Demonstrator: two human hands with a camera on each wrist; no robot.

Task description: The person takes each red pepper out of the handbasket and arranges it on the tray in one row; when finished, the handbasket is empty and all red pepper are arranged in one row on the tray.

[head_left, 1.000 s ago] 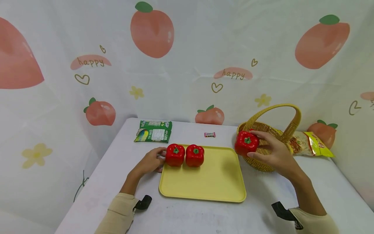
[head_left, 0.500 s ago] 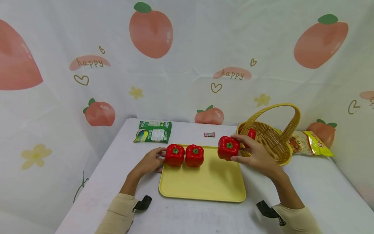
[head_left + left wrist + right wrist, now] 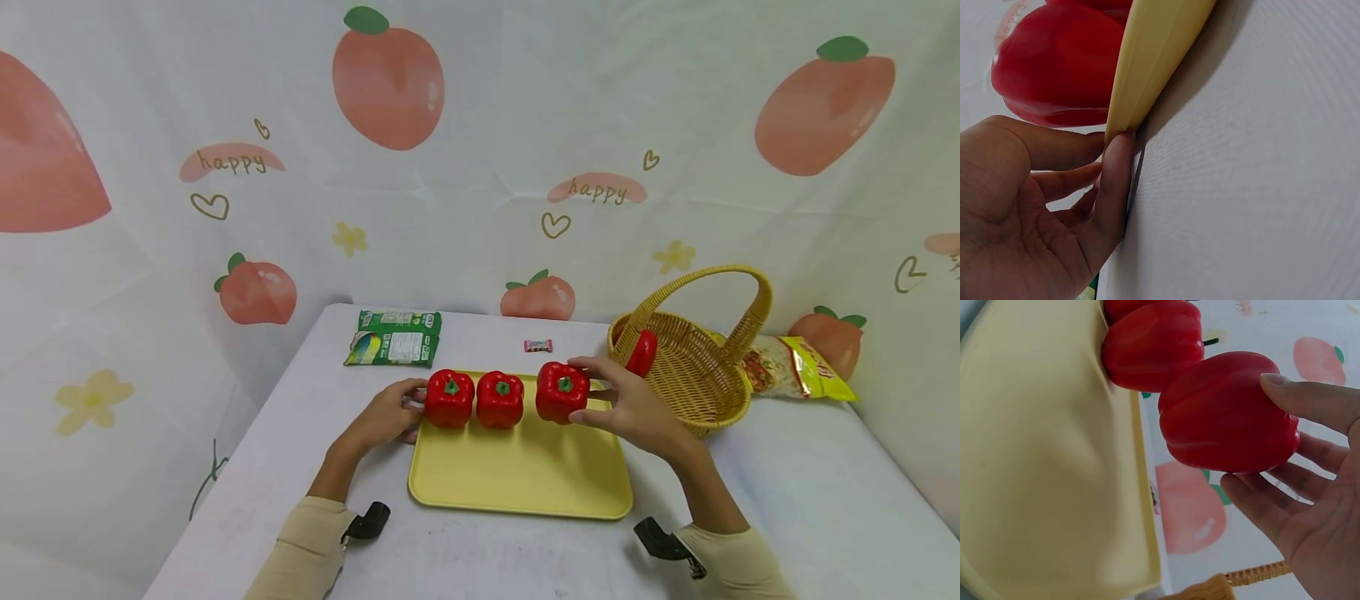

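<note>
Two red peppers are sitting close together at the far left end of this yellow tray, green stems pointing up, and a third pepper is in someone's right hand. That one's up over the back of the tray, next in line along the row, with a bit of a gap between it and its neighbour. From the wrist cam it looks clear of the tray. Right hand's only partly closed, thumb on one side and fingertips on the other, pretty light grip tbh.

Left hand is pinching the tray's rim at the left side, thumb and fingers close together on the edge, right by the end pepper.

Other stuff on the white table: green packet behind the tray on the left, tiny pink wrapped sweet back in the middle, and a wicker basket off to the right, handle up. Something red pokes up at its left side, can't tell exactly what. Yellow-ended snack bag lies just beyond the basket. Backdrop's a peach-print cloth that says "happy" lol.
</note>
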